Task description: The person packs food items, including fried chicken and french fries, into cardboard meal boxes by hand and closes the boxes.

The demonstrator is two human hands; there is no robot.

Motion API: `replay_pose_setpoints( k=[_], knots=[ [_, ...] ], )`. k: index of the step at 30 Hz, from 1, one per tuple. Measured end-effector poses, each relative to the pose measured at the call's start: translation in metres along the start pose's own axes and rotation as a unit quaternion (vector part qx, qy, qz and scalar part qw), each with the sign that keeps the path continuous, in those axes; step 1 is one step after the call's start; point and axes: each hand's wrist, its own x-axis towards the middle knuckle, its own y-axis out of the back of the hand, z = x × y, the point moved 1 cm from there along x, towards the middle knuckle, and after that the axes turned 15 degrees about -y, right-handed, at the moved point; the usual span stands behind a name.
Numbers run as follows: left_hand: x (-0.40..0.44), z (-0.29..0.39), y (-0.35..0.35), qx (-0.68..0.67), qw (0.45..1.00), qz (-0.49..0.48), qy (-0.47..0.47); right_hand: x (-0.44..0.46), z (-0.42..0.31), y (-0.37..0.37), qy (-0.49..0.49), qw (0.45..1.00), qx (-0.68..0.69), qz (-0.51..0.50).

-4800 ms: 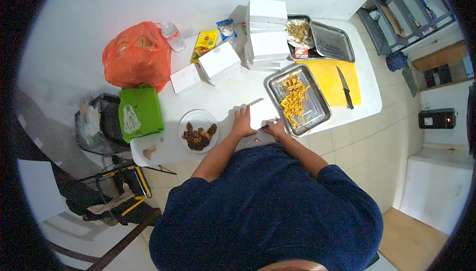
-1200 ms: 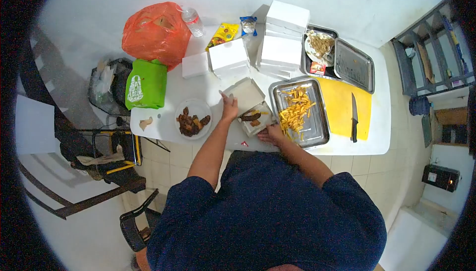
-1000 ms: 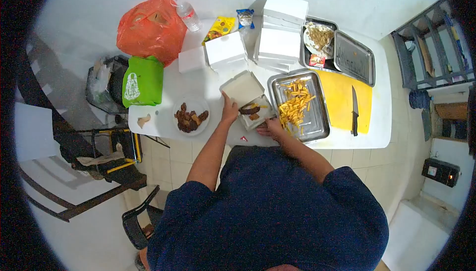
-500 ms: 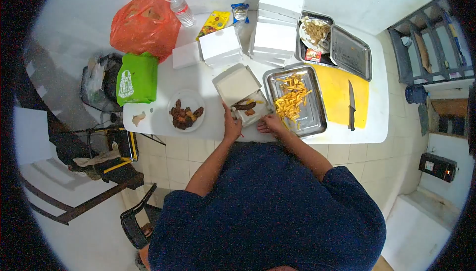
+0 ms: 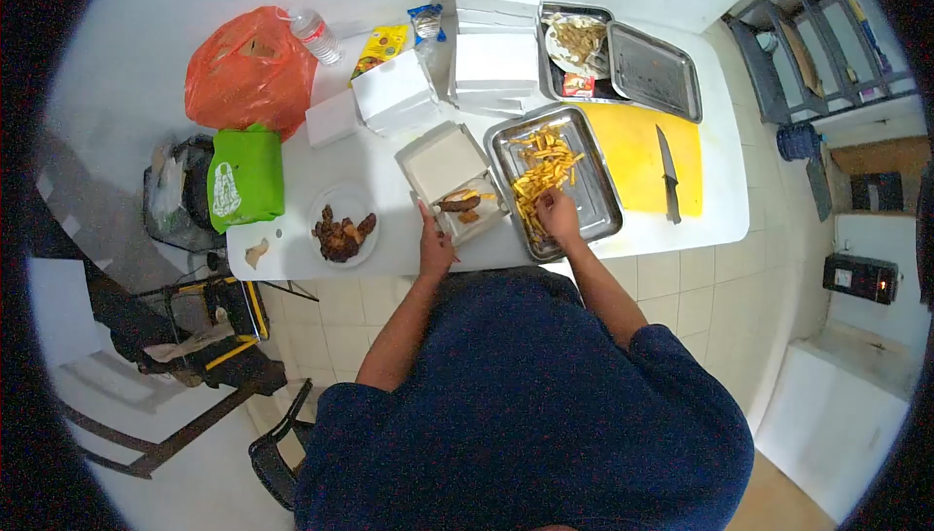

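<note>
An open white box (image 5: 446, 165) lies on the table in front of me, its lid tilted back, with dark meat (image 5: 460, 205) and a few fries inside. My left hand (image 5: 437, 241) holds the box's left edge. My right hand (image 5: 557, 215) is over the metal tray (image 5: 605, 202), its fingers pinched together among the fries (image 5: 545, 166); whether any fries are between the fingertips is too small to tell. Left of the box stands a round plate (image 5: 367, 250) of browned meat pieces (image 5: 340, 236).
Closed white boxes (image 5: 496, 62) are stacked at the back. A knife (image 5: 668, 173) lies on a yellow board (image 5: 632, 157) at the right. Behind it are a second tray (image 5: 654, 72) and more food. Red bag (image 5: 251, 74), green bag (image 5: 263, 176) and bottle (image 5: 314, 35) stand at the left.
The box was closed at first and now stands open with meat inside. My right hand has left the box's right side for the fries; my left hand has moved from the lid to the box's left edge.
</note>
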Motion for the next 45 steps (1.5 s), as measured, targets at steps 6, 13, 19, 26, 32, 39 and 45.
replay_pose_setpoints(
  k=[6,13,19,26,32,39,45],
  knots=[
    [-0.007,-0.016,-0.003,0.056,0.998,-0.022,0.005,0.017,-0.012,0.015,0.005,0.997,-0.07,0.03],
    [-0.009,-0.041,-0.008,-0.011,0.999,0.008,-0.031,0.04,-0.021,0.016,0.031,0.989,-0.139,0.039],
    [-0.004,-0.053,-0.001,-0.076,0.995,-0.011,0.058,0.064,-0.005,0.002,-0.008,0.96,-0.279,-0.013],
    [-0.004,-0.089,-0.005,-0.007,0.998,0.004,-0.06,0.077,0.023,-0.016,0.016,0.979,-0.204,0.016],
    [0.0,-0.062,0.0,-0.081,0.996,-0.02,0.039,0.036,-0.034,-0.005,0.127,0.98,0.075,-0.134],
    [0.002,-0.055,0.0,-0.028,0.999,0.012,0.027,0.009,-0.036,-0.041,0.203,0.96,0.029,-0.189],
    [0.001,-0.056,0.0,-0.051,0.998,0.011,0.038,0.009,-0.019,-0.046,0.18,0.968,-0.029,-0.174]
  ],
)
